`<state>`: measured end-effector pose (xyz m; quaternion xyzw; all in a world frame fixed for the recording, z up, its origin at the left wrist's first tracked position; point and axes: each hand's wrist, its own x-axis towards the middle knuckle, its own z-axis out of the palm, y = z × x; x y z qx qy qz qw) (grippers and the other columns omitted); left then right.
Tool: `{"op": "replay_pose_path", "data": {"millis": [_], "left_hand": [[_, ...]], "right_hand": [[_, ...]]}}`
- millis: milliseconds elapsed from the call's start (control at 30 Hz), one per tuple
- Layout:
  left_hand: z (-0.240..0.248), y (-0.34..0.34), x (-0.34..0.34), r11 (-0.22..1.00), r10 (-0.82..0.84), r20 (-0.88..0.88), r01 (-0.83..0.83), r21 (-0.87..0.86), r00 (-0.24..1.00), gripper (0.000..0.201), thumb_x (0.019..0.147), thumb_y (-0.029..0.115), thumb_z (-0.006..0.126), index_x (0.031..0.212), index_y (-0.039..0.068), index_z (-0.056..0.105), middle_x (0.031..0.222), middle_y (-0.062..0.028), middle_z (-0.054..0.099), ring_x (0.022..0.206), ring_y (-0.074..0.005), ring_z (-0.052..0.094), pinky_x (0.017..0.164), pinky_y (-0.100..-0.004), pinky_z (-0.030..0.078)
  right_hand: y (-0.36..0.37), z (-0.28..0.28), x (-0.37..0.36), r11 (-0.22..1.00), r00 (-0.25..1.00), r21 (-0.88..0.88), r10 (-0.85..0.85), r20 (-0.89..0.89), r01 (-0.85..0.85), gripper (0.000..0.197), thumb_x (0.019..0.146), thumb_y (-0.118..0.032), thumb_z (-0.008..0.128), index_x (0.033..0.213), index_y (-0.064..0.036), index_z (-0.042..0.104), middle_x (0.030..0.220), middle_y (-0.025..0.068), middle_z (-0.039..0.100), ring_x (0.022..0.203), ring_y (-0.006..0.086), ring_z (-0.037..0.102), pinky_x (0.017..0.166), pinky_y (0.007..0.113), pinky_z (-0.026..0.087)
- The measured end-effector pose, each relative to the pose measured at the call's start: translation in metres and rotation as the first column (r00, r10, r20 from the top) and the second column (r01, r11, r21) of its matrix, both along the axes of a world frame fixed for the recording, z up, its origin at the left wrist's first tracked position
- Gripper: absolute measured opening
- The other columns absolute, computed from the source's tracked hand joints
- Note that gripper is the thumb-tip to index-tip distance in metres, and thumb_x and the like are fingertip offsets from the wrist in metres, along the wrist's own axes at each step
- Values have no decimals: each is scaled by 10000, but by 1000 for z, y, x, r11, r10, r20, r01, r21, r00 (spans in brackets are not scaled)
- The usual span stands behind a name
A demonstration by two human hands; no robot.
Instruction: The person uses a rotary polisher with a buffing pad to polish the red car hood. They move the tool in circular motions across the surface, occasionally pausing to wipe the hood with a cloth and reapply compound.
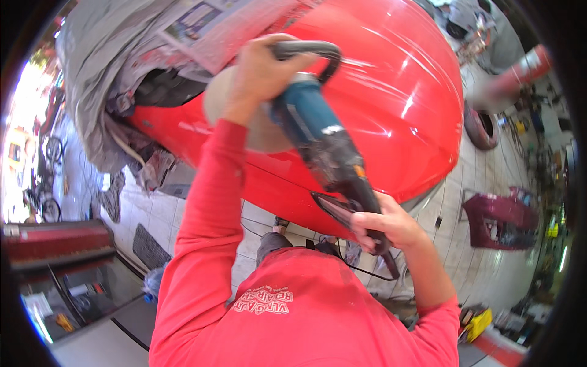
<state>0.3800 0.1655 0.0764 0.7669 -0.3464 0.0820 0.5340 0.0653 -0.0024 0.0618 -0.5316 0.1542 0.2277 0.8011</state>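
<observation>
One blue-bodied polisher rests its single round pad on the one red car panel. The left hand wraps closed around the polisher's black loop handle; the right hand grips its rear end. One newspaper sheet masks the panel's upper-left part, beside grey sheeting.

A pale tiled floor carries a red car. Directly on the tiles lie a loose tyre, a detached dark red body part, a dark mat and a black cable.
</observation>
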Motion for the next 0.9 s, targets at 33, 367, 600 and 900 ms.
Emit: {"op": "replay_pose_path", "data": {"millis": [33, 367, 600, 900], "left_hand": [[3, 8, 3, 1000, -8, -22, 8, -6, 1000, 320, 866, 299, 912, 1035, 36, 841, 877, -51, 803, 800, -113, 726, 790, -314, 594], [-11, -72, -67, 975, -192, -137, 172, -142, 972, 335, 844, 233, 925, 1074, 11, 823, 895, -70, 808, 836, -114, 747, 782, -307, 597], [-26, -184, -146, 909, -415, -260, 412, -71, 872, 444, 816, 354, 910, 1113, 40, 803, 872, -141, 797, 784, -214, 779, 762, -364, 607], [-18, -145, -116, 934, -357, -154, 351, -64, 921, 438, 829, 386, 910, 1078, 40, 807, 868, -159, 794, 785, -249, 785, 755, -370, 614]], "right_hand": [[5, -3, 3, 999, 999, -29, 32, -5, -32, 537, 991, -240, 822, 1369, 14, 536, 726, 15, 613, 556, 110, 613, 511, 285, 505], [-39, -12, -87, 995, 995, -6, -95, 2, 95, 480, 980, -84, 784, 1399, 7, 566, 796, 32, 628, 561, 120, 611, 492, 302, 475], [-64, 5, -191, 892, 888, -153, -443, -119, 425, 457, 851, -189, 824, 1139, 24, 540, 659, 91, 556, 462, 197, 563, 440, 391, 523], [-21, -10, -153, 902, 893, 11, -425, -144, 431, 410, 879, -115, 818, 1160, 17, 551, 709, 94, 592, 511, 204, 591, 481, 384, 504]]}}
